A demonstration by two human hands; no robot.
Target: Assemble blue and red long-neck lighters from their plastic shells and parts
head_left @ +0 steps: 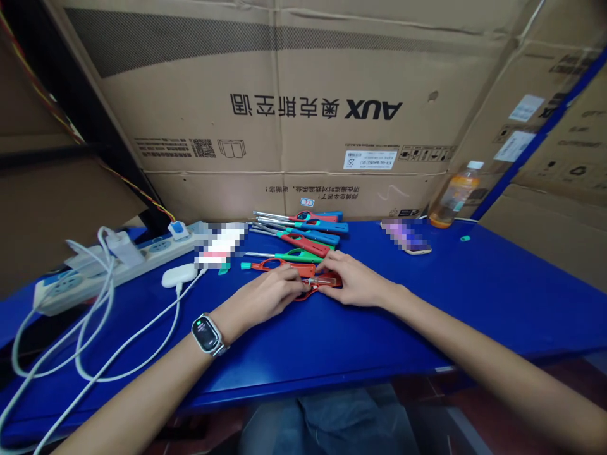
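A red lighter shell [337,278] lies opened on the blue table, with a clear, tube-like part [325,280] seen inside it. My right hand [358,278] closes around its right end, thumb at the near side and fingers at the far side. At the shell's left end, the fingers of my left hand [272,294] are pinched together on it; its fingertips hide small parts there. Just beyond my hands lies an orange-red lighter piece [268,264] with a teal tip. Behind it are a green stick lighter [298,255] and several red and blue stick lighters [308,243], metal nozzles pointing left.
To the left are a white power strip [152,253], white cables and a white earbud-like case [179,275]. A phone [410,239] and an orange drink bottle [455,193] stand or lie at the back right. Printed cardboard [308,76] walls the table's [427,303] far edge.
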